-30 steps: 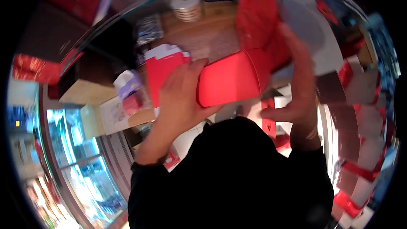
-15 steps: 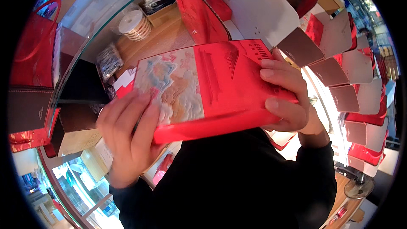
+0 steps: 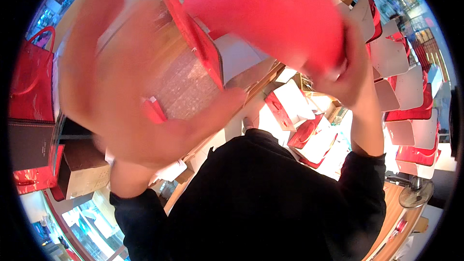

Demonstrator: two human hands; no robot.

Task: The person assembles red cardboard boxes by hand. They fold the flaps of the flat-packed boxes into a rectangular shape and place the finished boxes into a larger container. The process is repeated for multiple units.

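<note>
A red box (image 3: 270, 10), smeared by motion, is lifted high in the upper middle of the view. My right hand (image 3: 352, 75) grips its right end, with the fingers partly hidden behind the edge. My left hand (image 3: 130, 101) is large and blurred at the left, off the box, its fingers and thumb spread apart with nothing in them. Beneath the left hand lies a wooden tabletop (image 3: 186, 84). A small red and white piece (image 3: 154, 110) shows on it, just above the left thumb. The box's patterned face cannot be made out now.
A red bag with handles (image 3: 34, 82) stands at the far left above a dark brown box (image 3: 31, 145). A cardboard box (image 3: 84, 174) sits below my left hand. Open white-and-red boxes (image 3: 411, 92) line the right side; more red bags (image 3: 309, 133) lie centre right. A small fan (image 3: 415, 193) is at lower right.
The red box went from level between both hands to raised and tilted in my right hand. My left hand has let go of it and spread open, closer to view.
</note>
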